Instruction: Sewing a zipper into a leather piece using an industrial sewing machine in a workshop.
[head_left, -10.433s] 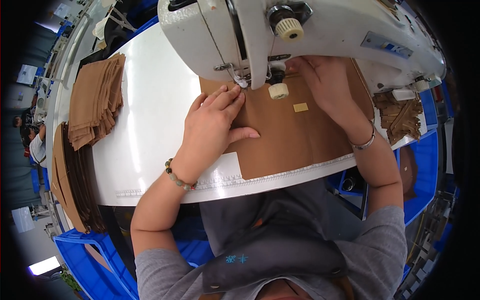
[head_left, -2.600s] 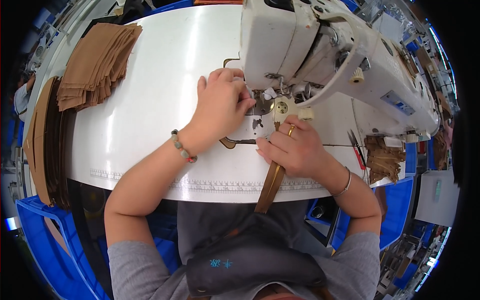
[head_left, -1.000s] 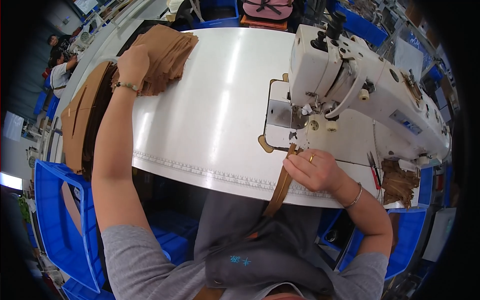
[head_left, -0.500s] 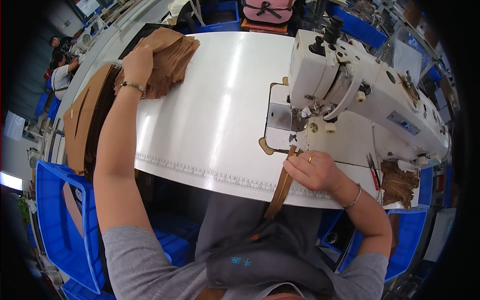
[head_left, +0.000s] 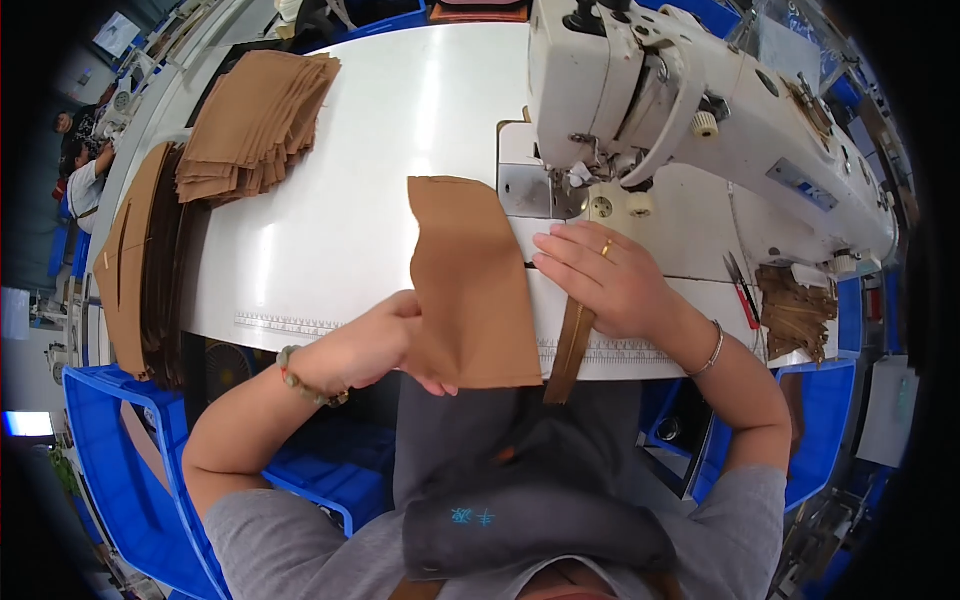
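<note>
In my left hand [head_left: 385,345] is the near left edge of a tan fabric panel [head_left: 470,285], closed between thumb and fingers. The panel has a wavy left edge and lies flat on the white table, left of the needle area. My right hand [head_left: 605,280] rests on the table with its fingers stretched out, just right of the panel. Beneath it runs a brown zipper [head_left: 570,350], its lower end reaching past the table's front edge; its upper part is hidden under the hand. The white sewing machine [head_left: 640,110] stands just beyond.
A fanned stack of tan panels [head_left: 255,125] lies at the far left, beside a taller pile of brown pieces [head_left: 135,270]. Red-handled snips [head_left: 743,293] and a bundle of brown zippers [head_left: 797,312] are at the right. Blue bins [head_left: 125,450] flank the table's front.
My left hand has come from the far-left stack to the front middle, bringing one tan panel. My right hand has gone from pinching the zipper to lying over it with fingers stretched.
</note>
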